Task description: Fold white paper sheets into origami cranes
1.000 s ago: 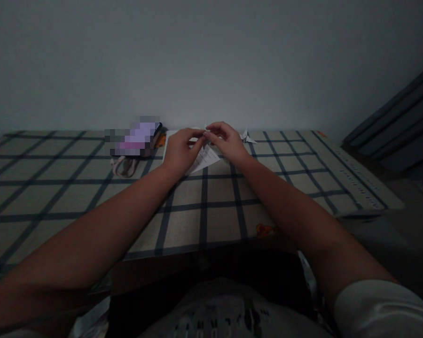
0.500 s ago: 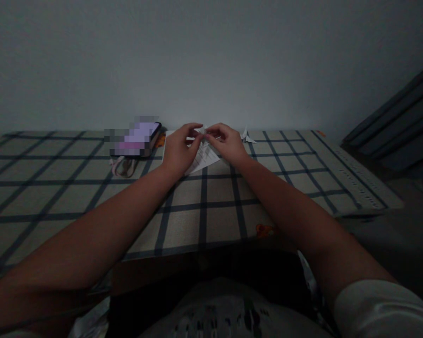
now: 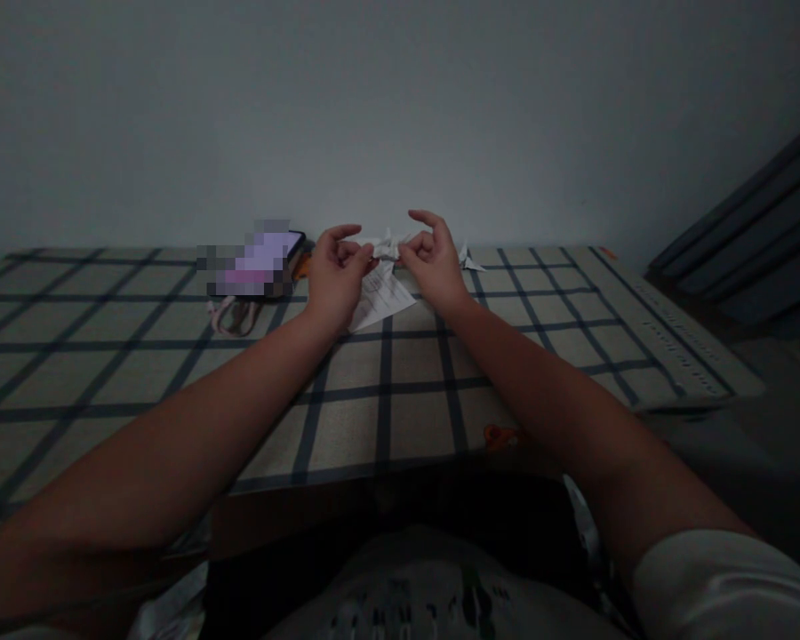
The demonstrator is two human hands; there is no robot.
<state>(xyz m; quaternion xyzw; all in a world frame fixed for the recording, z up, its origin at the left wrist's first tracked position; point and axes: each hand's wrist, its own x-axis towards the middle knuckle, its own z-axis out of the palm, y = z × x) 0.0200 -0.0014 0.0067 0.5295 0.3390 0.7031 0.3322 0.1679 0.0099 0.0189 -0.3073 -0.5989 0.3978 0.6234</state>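
Between my hands is a small white folded paper crane (image 3: pixel 388 250), pinched from both sides. My left hand (image 3: pixel 337 274) grips its left side between thumb and a finger, with the index finger lifted. On the other side my right hand (image 3: pixel 435 267) pinches the right part, its index finger raised and stretched to the left. Below the crane lies a flat sheet of paper (image 3: pixel 385 300) with faint lines, partly covered by my left hand. A second paper crane (image 3: pixel 469 260) rests on the cloth just right of my right hand.
A phone (image 3: pixel 260 258), partly pixelated, leans at the left, with a pinkish loop strap (image 3: pixel 232 317) in front. The checked cloth (image 3: pixel 413 418) covers the table up to a grey wall (image 3: pixel 400 116). A dark curtain (image 3: pixel 766 204) hangs at the right.
My hands have drawn slightly apart, so more of the crane shows between them. My right index finger has lifted up and away from the paper.
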